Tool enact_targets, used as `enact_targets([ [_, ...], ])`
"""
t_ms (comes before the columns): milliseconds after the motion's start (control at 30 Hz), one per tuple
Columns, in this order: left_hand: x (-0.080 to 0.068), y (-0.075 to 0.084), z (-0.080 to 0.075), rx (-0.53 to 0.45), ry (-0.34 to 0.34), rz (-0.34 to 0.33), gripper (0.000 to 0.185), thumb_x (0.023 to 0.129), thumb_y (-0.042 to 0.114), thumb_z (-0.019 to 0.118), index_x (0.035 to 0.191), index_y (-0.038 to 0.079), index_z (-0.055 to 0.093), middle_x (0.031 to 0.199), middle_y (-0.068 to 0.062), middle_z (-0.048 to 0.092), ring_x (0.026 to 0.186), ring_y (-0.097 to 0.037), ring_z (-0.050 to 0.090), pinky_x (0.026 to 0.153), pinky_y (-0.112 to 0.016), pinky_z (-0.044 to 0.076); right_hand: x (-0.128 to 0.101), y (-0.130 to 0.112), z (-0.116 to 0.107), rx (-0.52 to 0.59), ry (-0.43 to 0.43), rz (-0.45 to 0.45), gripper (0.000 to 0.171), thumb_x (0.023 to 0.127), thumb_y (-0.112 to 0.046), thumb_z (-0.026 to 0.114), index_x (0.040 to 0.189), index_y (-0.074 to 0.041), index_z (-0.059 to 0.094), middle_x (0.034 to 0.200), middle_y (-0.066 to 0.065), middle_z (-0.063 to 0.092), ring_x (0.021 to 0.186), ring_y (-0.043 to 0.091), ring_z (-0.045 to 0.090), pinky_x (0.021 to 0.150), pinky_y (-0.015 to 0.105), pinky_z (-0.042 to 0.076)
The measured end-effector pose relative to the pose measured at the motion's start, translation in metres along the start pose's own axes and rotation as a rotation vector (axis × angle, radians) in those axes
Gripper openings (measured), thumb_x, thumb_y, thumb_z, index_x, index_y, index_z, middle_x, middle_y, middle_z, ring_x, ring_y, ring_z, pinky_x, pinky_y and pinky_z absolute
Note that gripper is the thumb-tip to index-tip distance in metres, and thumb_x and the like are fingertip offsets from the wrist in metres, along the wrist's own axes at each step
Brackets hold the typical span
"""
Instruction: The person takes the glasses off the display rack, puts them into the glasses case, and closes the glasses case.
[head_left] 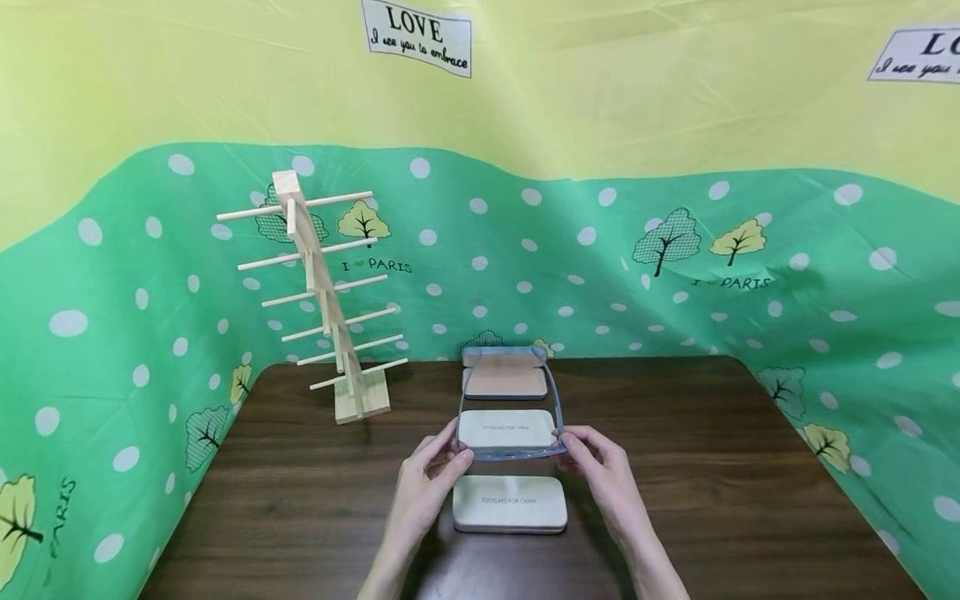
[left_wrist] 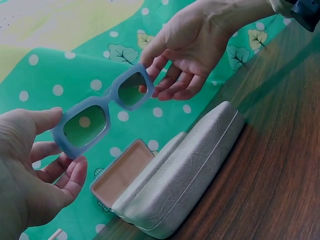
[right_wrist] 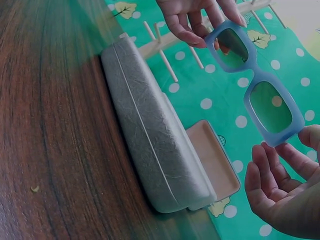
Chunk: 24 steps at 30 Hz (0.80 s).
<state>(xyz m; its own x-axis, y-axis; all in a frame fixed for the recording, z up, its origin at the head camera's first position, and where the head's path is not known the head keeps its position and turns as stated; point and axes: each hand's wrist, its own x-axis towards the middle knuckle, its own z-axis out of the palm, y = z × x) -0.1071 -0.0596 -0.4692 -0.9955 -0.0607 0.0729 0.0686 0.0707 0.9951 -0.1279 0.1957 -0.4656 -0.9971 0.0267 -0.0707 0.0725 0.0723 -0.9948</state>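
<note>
A pair of sunglasses (head_left: 510,455) with a pale blue frame is held up over the table, its temples unfolded and pointing away from me. My left hand (head_left: 431,475) pinches the left end of the front between thumb and fingers. At the opposite end, my right hand (head_left: 603,471) pinches the frame the same way. Both dark lenses (left_wrist: 86,127) show in the wrist views. Below lie two closed pale glasses cases, a near one (head_left: 510,504) and a middle one (head_left: 506,423) seen partly through the sunglasses. Behind them a third case (head_left: 504,383) stands open with a pinkish lining.
On the back left of the dark wooden table (head_left: 712,500) stands a light wooden rack (head_left: 330,304) with several horizontal pegs. A green and yellow printed cloth (head_left: 600,217) hangs behind and along the sides of the table.
</note>
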Motion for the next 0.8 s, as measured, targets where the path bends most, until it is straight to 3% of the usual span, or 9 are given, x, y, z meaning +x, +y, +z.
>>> enact_targets([
  [267, -0.0021, -0.0006, -0.0010, -0.002, -0.001, -0.004, 0.050, 0.092, 0.015, 0.077, 0.139, 0.005, 0.064, 0.110, -0.013, 0.068, 0.093, -0.003, 0.064, 0.087, -0.014, 0.055, -0.0013, -0.0005, -0.0005, -0.007, 0.003, -0.011, 0.033, 0.104, -0.022, 0.062, 0.120, 0.007, 0.068, 0.112, 0.010, 0.075, 0.089, 0.012, 0.073, 0.082, 0.027, 0.061],
  [533, -0.0022, 0.0016, -0.0014, 0.020, -0.008, 0.009, 0.051, 0.093, 0.019, 0.077, 0.140, 0.006, 0.063, 0.112, -0.014, 0.070, 0.095, -0.004, 0.064, 0.088, -0.015, 0.055, -0.0007, -0.0028, -0.0015, -0.022, -0.008, -0.007, 0.036, 0.105, -0.024, 0.061, 0.122, 0.007, 0.067, 0.111, 0.019, 0.071, 0.089, 0.015, 0.072, 0.082, 0.028, 0.061],
  [800, -0.0049, -0.0008, -0.0003, 0.044, -0.022, 0.028, 0.045, 0.093, 0.017, 0.076, 0.135, 0.007, 0.068, 0.110, -0.013, 0.071, 0.090, -0.002, 0.064, 0.083, -0.016, 0.054, -0.0017, -0.0010, -0.0015, -0.034, -0.002, -0.002, 0.035, 0.105, -0.025, 0.060, 0.121, 0.005, 0.068, 0.111, 0.018, 0.072, 0.088, 0.016, 0.073, 0.082, 0.028, 0.060],
])
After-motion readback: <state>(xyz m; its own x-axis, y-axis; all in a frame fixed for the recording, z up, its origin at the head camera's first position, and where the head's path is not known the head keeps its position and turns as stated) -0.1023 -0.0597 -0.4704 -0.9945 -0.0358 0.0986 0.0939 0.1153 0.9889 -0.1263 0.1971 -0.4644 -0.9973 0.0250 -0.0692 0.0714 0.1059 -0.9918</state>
